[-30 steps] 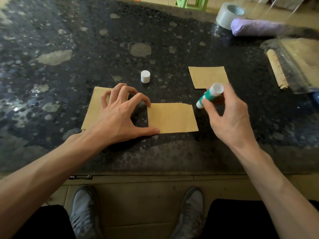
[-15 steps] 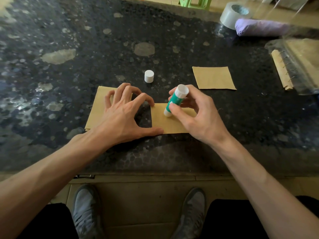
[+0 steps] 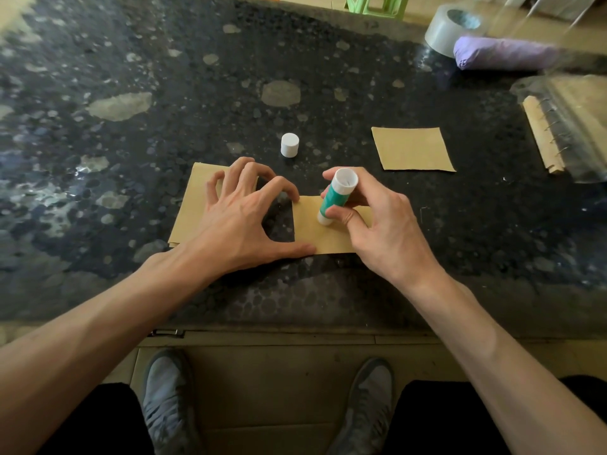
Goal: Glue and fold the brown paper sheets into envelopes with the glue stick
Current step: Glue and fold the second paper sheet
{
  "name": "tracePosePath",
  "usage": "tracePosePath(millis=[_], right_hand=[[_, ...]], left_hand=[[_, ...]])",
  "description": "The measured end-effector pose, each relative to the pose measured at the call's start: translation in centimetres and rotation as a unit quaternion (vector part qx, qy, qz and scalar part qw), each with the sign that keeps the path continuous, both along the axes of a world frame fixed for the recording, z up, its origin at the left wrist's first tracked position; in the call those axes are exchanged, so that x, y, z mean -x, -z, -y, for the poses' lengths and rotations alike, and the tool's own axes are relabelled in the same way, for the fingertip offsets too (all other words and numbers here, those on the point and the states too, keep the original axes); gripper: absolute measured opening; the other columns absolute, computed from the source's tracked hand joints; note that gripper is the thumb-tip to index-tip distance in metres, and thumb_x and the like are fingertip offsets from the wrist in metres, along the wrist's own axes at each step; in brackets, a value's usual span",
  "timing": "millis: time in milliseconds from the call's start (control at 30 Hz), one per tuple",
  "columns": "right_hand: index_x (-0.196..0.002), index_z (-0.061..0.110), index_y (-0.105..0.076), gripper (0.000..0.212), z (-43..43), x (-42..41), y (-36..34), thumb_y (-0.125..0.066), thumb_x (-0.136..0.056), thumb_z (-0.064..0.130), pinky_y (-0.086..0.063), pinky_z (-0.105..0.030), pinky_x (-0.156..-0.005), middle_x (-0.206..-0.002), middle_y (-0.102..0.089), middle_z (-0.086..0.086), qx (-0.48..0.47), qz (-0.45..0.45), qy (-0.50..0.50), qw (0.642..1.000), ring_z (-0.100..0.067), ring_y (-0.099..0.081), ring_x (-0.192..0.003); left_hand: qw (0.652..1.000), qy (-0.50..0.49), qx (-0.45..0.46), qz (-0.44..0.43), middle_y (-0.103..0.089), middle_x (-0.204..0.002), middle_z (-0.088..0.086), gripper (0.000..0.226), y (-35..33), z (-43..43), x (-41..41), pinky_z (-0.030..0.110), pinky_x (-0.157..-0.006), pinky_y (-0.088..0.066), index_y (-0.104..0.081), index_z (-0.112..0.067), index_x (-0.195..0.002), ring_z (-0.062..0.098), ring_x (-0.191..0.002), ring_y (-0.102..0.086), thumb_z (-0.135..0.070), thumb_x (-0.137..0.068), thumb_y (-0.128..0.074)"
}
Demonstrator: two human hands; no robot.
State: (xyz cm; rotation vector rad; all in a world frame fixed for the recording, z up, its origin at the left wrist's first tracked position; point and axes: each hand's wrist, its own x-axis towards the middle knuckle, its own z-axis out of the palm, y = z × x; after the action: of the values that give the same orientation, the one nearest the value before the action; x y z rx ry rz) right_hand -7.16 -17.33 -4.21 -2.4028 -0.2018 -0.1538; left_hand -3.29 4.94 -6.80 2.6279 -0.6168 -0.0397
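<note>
Glue stick [image 3: 335,200] pinched in right hand [image 3: 377,224] presses onto brown sheet [image 3: 325,236], left hand [image 3: 239,221] splayed flat to pin it steady.

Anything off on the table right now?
Nothing spilled or torn. The white cap stands loose on the table, off the glue stick, which the right hand holds tip-down on a brown sheet. The tabletop has worn pale patches.
</note>
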Motion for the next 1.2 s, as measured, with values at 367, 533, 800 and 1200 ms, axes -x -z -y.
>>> tracePosePath(millis=[367,533,800,1200], right_hand=[[-0.118,0.017,-0.055,0.026,-0.1,0.5,0.5,-0.069,-0.101,0.032,-0.046,-0.014,-0.087,-0.107,-0.06,0.011,0.034,0.052,-0.019,0.998,-0.006,-0.055,-0.102],[-0.12,0.017,-0.057,0.031,0.4,0.5,0.3,-0.07,-0.1,0.037,-0.047,-0.013,-0.088,-0.109,-0.06,0.012,0.037,0.057,0.006,0.998,-0.005,-0.057,-0.103],[-0.123,0.018,-0.059,0.027,1.3,0.8,-0.2,-0.069,-0.1,0.027,-0.046,-0.007,-0.085,-0.109,-0.066,0.009,0.027,0.016,0.013,0.999,-0.004,-0.061,-0.099],[-0.123,0.021,-0.058,0.035,1.5,1.1,-0.2,-0.069,-0.098,0.042,-0.041,0.001,-0.083,-0.112,-0.063,0.014,0.047,0.027,0.046,0.997,-0.001,-0.059,-0.103]], left_hand=[[1.0,0.0,0.0,-0.003,-0.037,-0.134,-0.009,0.083,-0.1,0.0,0.1,0.051,-0.119,-0.013,-0.05,-0.047,-0.123,0.018,-0.147,-0.018,-0.099,-0.059,-0.05],[1.0,0.002,0.001,-0.001,-0.037,-0.133,-0.01,0.083,0.0,0.0,0.0,0.05,-0.119,-0.014,-0.05,-0.048,-0.124,0.018,-0.147,-0.018,-0.1,-0.059,-0.05],[1.0,0.0,0.002,-0.002,-0.036,-0.131,-0.01,0.085,-0.2,0.0,0.1,0.048,-0.119,-0.012,-0.051,-0.045,-0.124,0.017,-0.146,-0.018,-0.099,-0.058,-0.049],[1.0,0.004,0.001,-0.005,-0.036,-0.133,-0.009,0.083,-0.1,-0.1,-0.1,0.049,-0.12,-0.011,-0.05,-0.046,-0.124,0.018,-0.147,-0.017,-0.099,-0.061,-0.054]])
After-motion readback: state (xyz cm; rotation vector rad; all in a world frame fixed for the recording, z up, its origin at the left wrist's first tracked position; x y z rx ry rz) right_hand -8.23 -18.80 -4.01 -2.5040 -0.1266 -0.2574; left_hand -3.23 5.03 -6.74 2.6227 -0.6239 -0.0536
